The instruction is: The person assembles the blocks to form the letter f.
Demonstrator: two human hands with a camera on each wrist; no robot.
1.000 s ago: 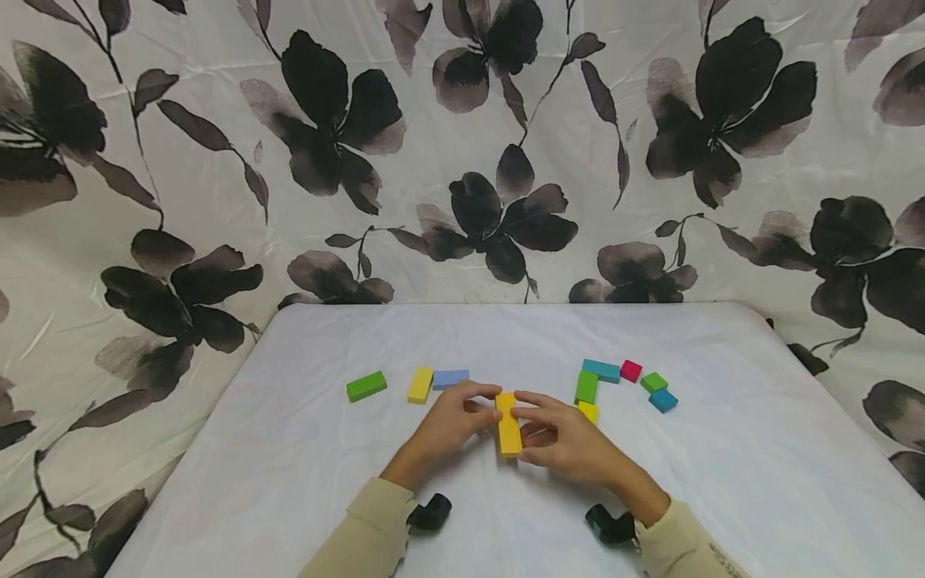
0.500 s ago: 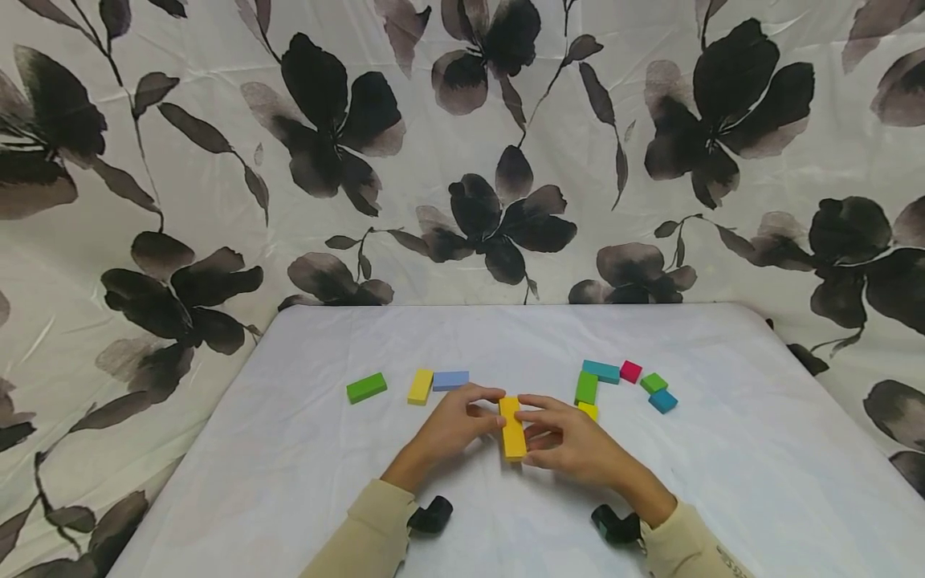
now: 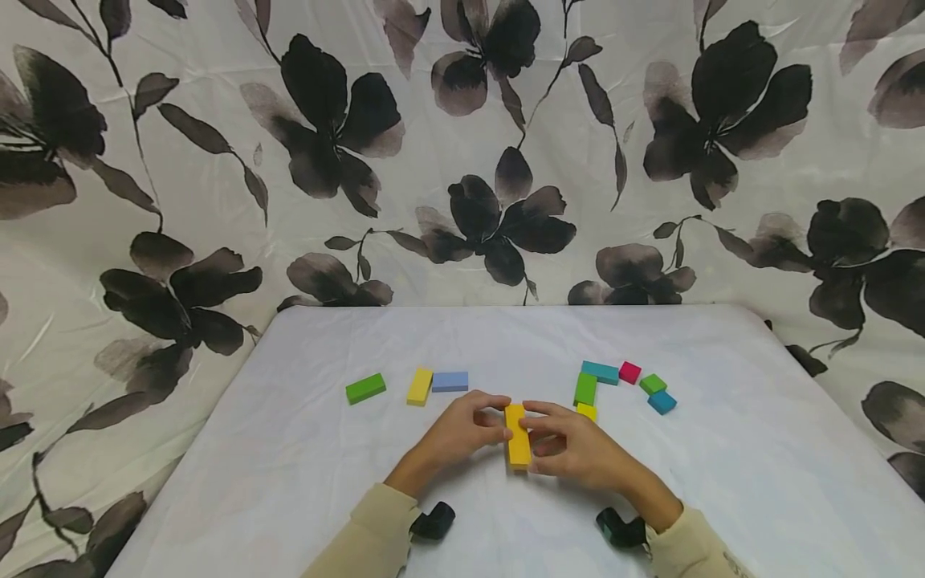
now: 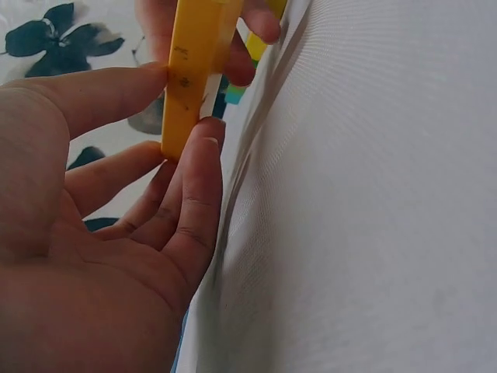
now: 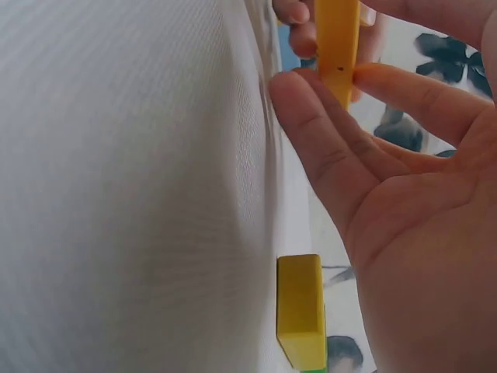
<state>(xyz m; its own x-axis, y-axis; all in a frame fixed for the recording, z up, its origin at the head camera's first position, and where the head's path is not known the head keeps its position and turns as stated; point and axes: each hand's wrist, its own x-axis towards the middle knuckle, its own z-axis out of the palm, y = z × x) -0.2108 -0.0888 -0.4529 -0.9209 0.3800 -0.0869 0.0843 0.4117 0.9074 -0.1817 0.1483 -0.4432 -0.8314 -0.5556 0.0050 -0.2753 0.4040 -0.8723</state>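
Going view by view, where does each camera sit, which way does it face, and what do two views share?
Head: worn on the head, facing forward and down at the white table; left hand, right hand and sleeves show.
Left wrist: on that wrist, looking past the left palm at the orange block.
Right wrist: on that wrist, looking past the right palm at that block; a yellow block sits lower in frame.
Both wrist views share the orange block and parts of both hands.

Legible text: none; unreadable marks only.
Held yellow block (image 4: 186,85): small dark marks stand at eleven o'clock in the left wrist view, too blurred to read; a dark speck shows at one o'clock in the right wrist view. Right sleeve (image 3: 690,547): dark letter-like marks between four and five o'clock in the head view, too small to read.
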